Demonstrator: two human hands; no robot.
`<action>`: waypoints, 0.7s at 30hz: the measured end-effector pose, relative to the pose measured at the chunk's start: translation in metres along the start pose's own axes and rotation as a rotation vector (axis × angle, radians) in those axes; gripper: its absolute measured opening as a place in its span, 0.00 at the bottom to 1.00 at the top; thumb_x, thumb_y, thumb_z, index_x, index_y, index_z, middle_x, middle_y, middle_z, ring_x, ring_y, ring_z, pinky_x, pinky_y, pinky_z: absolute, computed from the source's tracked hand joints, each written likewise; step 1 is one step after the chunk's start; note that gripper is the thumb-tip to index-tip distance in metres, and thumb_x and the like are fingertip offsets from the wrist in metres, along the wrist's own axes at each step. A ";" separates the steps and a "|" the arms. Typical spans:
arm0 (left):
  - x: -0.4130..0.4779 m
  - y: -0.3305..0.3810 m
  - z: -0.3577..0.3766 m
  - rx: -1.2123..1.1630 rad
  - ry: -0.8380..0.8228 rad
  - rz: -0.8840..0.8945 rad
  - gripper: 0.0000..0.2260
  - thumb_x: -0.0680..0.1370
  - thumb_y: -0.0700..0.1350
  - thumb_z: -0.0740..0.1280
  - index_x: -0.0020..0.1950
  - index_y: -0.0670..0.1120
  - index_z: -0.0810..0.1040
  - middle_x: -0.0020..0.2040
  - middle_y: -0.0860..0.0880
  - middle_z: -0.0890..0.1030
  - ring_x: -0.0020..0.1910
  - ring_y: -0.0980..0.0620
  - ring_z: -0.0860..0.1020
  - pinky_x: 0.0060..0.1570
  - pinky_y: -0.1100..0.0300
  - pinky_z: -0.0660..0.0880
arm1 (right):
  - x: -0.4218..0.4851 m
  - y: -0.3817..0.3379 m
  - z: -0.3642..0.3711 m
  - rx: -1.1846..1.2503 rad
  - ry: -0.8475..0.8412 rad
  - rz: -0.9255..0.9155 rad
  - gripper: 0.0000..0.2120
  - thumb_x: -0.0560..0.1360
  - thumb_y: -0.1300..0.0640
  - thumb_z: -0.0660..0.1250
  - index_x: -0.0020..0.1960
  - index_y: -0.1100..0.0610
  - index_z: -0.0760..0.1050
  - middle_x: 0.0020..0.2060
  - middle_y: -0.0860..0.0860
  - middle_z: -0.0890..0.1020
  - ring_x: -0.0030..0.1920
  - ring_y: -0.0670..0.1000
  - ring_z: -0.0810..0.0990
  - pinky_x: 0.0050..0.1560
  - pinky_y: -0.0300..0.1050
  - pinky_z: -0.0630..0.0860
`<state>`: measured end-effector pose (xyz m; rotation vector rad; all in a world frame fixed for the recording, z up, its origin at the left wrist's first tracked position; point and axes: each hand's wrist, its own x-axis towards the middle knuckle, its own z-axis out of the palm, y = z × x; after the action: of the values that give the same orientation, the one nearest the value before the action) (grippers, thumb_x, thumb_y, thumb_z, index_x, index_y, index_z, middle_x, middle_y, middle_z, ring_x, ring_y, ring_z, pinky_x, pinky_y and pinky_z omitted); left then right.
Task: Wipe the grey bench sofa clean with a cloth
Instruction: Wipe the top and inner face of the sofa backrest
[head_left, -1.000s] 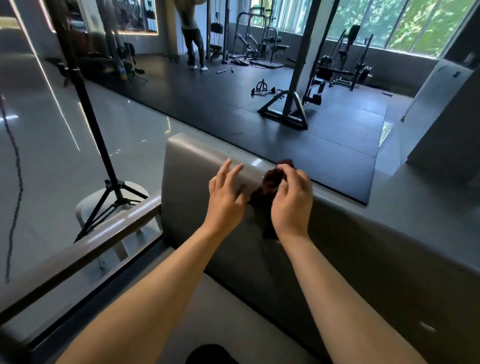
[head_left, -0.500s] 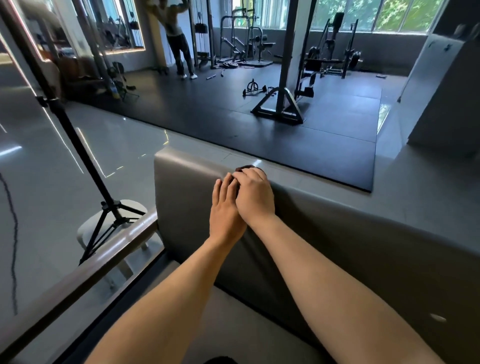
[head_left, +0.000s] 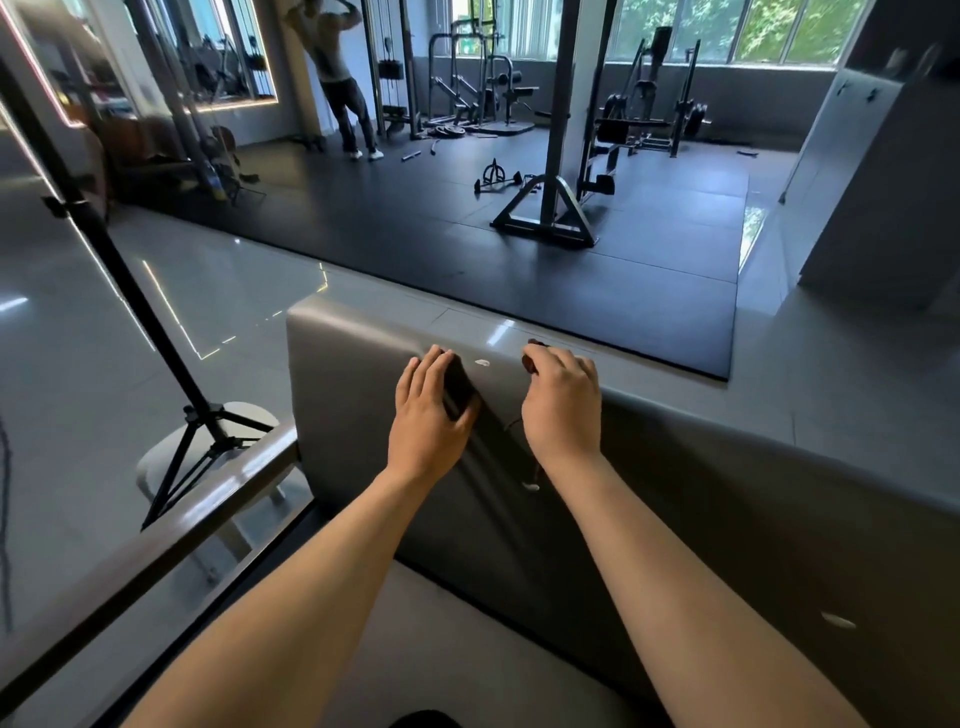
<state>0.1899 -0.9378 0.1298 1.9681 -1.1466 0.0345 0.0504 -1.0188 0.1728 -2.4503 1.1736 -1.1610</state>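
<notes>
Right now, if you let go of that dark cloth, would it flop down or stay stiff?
Probably flop: the cloth drapes limply over the backrest between the left hand and right hand. It looks light and thin. It might slide off the smooth, shiny top.

Gym interior. Black rubber floor mats (head_left: 519, 270) cover the training area from 11 to 1 o'clock. Steel rack upright with triangular base (head_left: 545, 213) at 12. Cable machine (head_left: 389, 78) and weight benches (head_left: 498, 98) at 12, far back, loose weight plates (head_left: 452, 130) on the floor beside them. Plate-loaded machine (head_left: 654, 114) at 1. Person in workout stance (head_left: 337, 78) at 11. Wall mirror with lit edge (head_left: 218, 57) at 10. Row of windows (head_left: 727, 31) along the far wall.
</notes>
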 end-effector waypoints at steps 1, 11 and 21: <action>0.001 -0.002 0.000 0.008 0.012 0.002 0.32 0.79 0.53 0.70 0.80 0.49 0.61 0.81 0.54 0.59 0.81 0.52 0.49 0.76 0.61 0.47 | 0.002 -0.006 0.005 0.026 -0.001 -0.012 0.16 0.78 0.68 0.64 0.64 0.60 0.80 0.56 0.56 0.84 0.58 0.59 0.79 0.61 0.50 0.75; 0.002 -0.015 0.001 0.066 0.032 0.074 0.34 0.78 0.48 0.72 0.81 0.46 0.61 0.79 0.51 0.63 0.78 0.49 0.56 0.77 0.55 0.59 | 0.020 -0.045 0.029 0.129 -0.199 -0.226 0.13 0.80 0.62 0.64 0.62 0.56 0.82 0.57 0.52 0.84 0.61 0.53 0.80 0.66 0.49 0.75; -0.001 -0.003 -0.006 0.041 0.000 -0.005 0.34 0.79 0.60 0.68 0.80 0.52 0.60 0.80 0.57 0.60 0.80 0.54 0.50 0.75 0.54 0.59 | -0.005 -0.008 -0.007 -0.080 -0.073 -0.032 0.13 0.79 0.65 0.64 0.59 0.58 0.83 0.52 0.53 0.83 0.56 0.55 0.70 0.47 0.42 0.69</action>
<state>0.1941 -0.9323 0.1313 2.0068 -1.1492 0.0564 0.0477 -1.0087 0.1783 -2.5557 1.1860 -1.0433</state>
